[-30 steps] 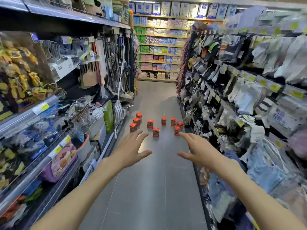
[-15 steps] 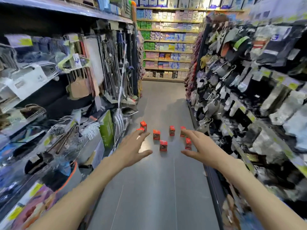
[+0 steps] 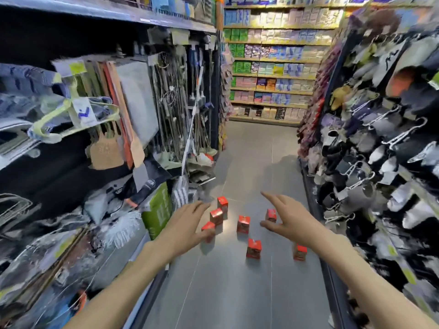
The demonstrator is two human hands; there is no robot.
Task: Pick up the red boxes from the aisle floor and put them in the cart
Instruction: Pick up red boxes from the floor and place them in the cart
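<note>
Above the red boxes [image 3: 243, 224] (upright on grey floor [image 3: 237, 293]), left hand [image 3: 183, 225] and right hand [image 3: 288, 218] spread wide, empty.

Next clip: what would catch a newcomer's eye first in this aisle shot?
The cluster of red boxes standing on the grey aisle floor, mid-frame, stands out most. Both bare hands reach toward them with spread fingers, the left hand by the boxes nearest the left shelving, the right hand beside the rightmost ones; neither holds anything. No cart is in view.
</note>
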